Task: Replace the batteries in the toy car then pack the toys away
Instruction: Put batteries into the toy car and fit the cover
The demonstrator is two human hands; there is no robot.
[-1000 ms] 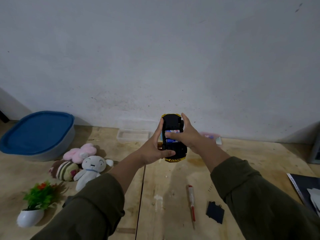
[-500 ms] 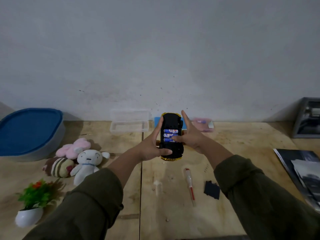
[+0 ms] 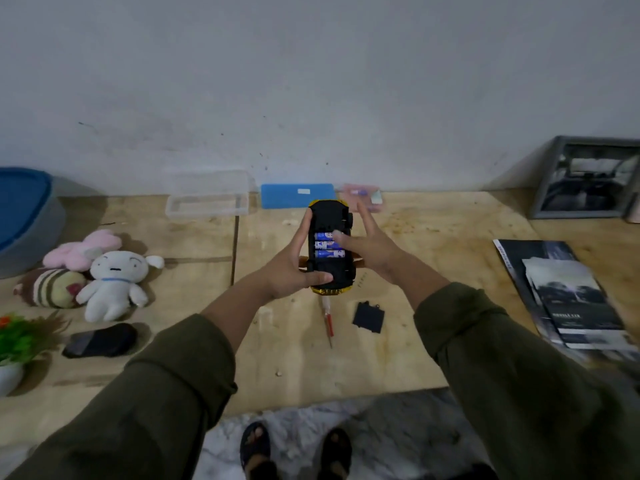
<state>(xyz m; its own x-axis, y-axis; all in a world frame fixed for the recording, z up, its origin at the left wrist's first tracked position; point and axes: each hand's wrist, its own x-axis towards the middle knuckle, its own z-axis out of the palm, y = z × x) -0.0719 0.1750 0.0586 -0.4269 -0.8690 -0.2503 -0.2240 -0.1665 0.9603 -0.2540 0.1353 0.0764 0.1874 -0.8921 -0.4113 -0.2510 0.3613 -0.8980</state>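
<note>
Three batteries w/ blue labels sit side by side in the open bay on the underside of the toy car, which the person holds belly-up above the tabletop. Nearest the body, the screwdriver w/ red handle lies just below the car, and the black battery cover rests beside it to the right, both flat on the wood.

The left hand grips the car from the side, thumb across the near end, fingers wrapped up the far side. The right hand is open: fingers straight and spread, one fingertip pressing on the top cell.

Judgement: the step is seating the cells. To do it well, the person should press each cell down till flush, check the +/- ends vs. the bay marks (too small to read here), and keep the left grip firm so the car doesn't tip. Next the cover goes on, then the screw; a small speck on the wood near the front edge may be it, can't tell.

Farther off, at left, lie the plush toys, and the clear container stands by the wall, prob. for packing.
</note>
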